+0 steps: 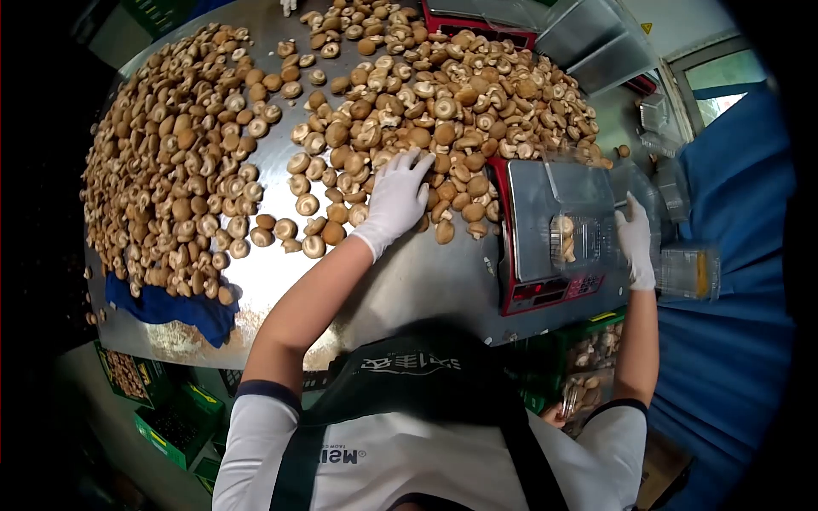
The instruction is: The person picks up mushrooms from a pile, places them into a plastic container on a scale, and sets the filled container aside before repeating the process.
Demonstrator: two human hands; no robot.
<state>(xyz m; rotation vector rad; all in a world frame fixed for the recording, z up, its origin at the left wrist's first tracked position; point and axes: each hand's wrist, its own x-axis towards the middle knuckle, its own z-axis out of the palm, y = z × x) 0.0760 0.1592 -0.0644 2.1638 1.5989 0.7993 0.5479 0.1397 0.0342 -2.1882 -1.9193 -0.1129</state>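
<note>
My left hand (396, 200), in a white glove, lies over the near edge of a big pile of shiitake mushrooms (477, 94), its fingers stretched out and touching some caps. What is under the fingertips is hidden. My right hand (635, 243), also gloved, is just right of the scale (545, 187), with thumb and fingers apart and clear plastic trays beside it. On the scale's grey plate sits a clear plastic tray (588, 243) with a few mushrooms along its left side. The scale has a red body and a display on its near side.
Another mushroom heap (170, 162) covers the table's left side, above a blue cloth (175, 307). Clear containers (596, 43) are stacked at the back right. Green crates (179, 426) stand below. Another person's hand (554, 416) shows at lower right; a blue curtain (733, 213) hangs right.
</note>
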